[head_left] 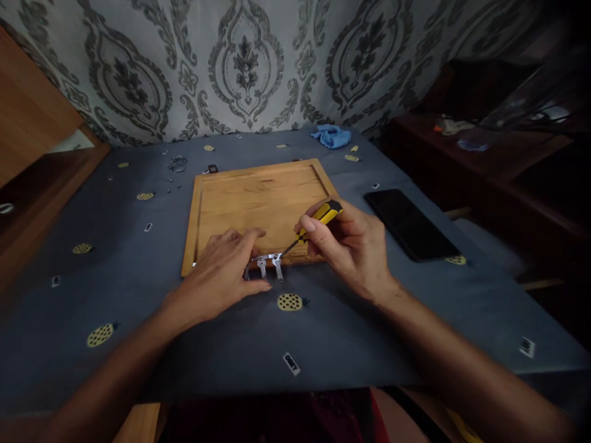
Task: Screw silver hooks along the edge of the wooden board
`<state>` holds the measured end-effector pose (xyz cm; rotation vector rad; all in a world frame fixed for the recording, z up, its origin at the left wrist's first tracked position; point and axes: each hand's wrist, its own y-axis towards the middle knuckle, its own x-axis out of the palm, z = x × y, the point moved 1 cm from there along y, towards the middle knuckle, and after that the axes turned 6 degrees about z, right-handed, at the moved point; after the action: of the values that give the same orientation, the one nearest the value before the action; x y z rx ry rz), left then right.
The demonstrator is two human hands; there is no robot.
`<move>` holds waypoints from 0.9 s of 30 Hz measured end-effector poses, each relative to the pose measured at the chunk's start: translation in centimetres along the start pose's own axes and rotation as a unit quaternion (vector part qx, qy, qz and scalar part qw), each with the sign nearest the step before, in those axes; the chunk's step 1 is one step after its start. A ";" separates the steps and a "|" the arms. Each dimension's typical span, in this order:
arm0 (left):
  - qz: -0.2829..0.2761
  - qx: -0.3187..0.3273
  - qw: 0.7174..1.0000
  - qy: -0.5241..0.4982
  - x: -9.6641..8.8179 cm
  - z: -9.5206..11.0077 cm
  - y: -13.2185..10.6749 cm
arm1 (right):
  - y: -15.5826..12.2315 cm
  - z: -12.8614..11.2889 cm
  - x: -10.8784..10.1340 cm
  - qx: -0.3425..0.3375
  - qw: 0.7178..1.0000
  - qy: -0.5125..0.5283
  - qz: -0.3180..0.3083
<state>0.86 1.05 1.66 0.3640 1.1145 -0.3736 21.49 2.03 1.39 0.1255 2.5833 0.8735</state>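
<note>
A wooden board [258, 197] with a raised frame lies flat on the cloth. Along its near edge runs a metal strip with hooks [277, 268]. My left hand [221, 264] rests over this edge at the left, fingers stretched out on the wood and thumb apart in front of the hooks; part of the strip is hidden beneath it. In my right hand [355, 246] is a yellow and black screwdriver [325, 213], gripped by its handle. Its shaft slants down to the left, with the tip at the strip's right end, by the rightmost visible hook.
Small metal bits [172, 184] and a clear ring-like thing [178, 163] lie beyond the board's left corner. A blue cloth [331, 136] sits at the back. A black phone [410, 224] lies right of the board. Wooden furniture [37, 104] borders the table's left side.
</note>
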 end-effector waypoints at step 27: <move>0.009 -0.012 1.000 0.015 0.2 0.0 -0.1 | 0.1 -0.3 0.0 0.005 1.000 0.010 0.006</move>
<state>0.88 0.90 1.42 0.3590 1.1443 -0.3388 21.35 1.94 1.63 0.1357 2.6080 0.8697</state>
